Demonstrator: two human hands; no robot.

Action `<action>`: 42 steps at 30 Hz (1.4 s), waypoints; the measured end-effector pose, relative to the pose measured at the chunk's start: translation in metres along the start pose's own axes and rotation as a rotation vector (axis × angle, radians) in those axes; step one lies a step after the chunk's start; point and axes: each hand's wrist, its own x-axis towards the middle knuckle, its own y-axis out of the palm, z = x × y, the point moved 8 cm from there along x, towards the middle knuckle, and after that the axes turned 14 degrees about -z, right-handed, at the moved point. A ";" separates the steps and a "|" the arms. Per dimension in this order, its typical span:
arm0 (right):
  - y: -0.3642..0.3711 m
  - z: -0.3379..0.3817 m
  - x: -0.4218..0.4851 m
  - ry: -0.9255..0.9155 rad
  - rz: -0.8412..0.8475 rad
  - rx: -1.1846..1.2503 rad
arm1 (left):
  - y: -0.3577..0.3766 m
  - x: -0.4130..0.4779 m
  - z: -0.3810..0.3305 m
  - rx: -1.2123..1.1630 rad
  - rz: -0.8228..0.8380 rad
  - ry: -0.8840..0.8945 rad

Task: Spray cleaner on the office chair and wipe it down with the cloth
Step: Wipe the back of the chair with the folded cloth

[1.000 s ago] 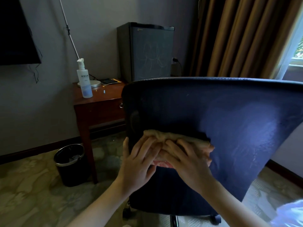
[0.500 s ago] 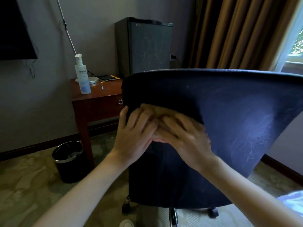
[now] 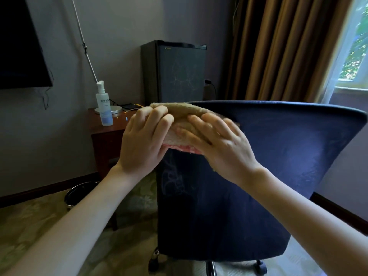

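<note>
1. Office chair (image 3: 278, 156): seen from behind, its dark blue backrest fills the centre and right of the view, with castors showing below.
2. Cloth (image 3: 179, 111): tan, with a pink edge underneath, folded over the upper left corner of the backrest and lying against its rear face.
3. Left hand (image 3: 143, 142): fingers (image 3: 159, 114) curled onto the cloth at the backrest's left edge, gripping it; the thumb is hidden.
4. Right hand (image 3: 223, 148): fingers straight and spread, laid flat on the cloth and pressing it to the backrest, just beside the left hand.
5. Spray bottle (image 3: 103, 106): upright on the wooden counter (image 3: 107, 136), left of the chair and apart from both hands.
6. Background: a dark mini fridge (image 3: 175, 72), brown curtains (image 3: 278, 46) and a bin (image 3: 79, 194) on the floor.
</note>
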 end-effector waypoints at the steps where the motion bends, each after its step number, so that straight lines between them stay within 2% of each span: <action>1: 0.002 -0.001 -0.007 -0.015 0.015 0.012 | 0.002 -0.005 -0.001 -0.005 0.011 0.001; 6: 0.011 0.000 -0.021 -0.037 0.045 0.012 | 0.010 -0.020 -0.005 -0.016 0.019 -0.040; 13: 0.023 0.002 -0.032 -0.032 -0.001 0.039 | 0.020 -0.038 -0.002 -0.009 0.016 -0.094; 23: 0.050 0.013 -0.074 -0.093 0.142 0.048 | 0.044 -0.083 -0.009 -0.113 0.089 -0.175; 42: 0.050 0.024 -0.179 -0.019 0.325 0.108 | 0.077 -0.162 -0.068 -0.238 0.259 -0.171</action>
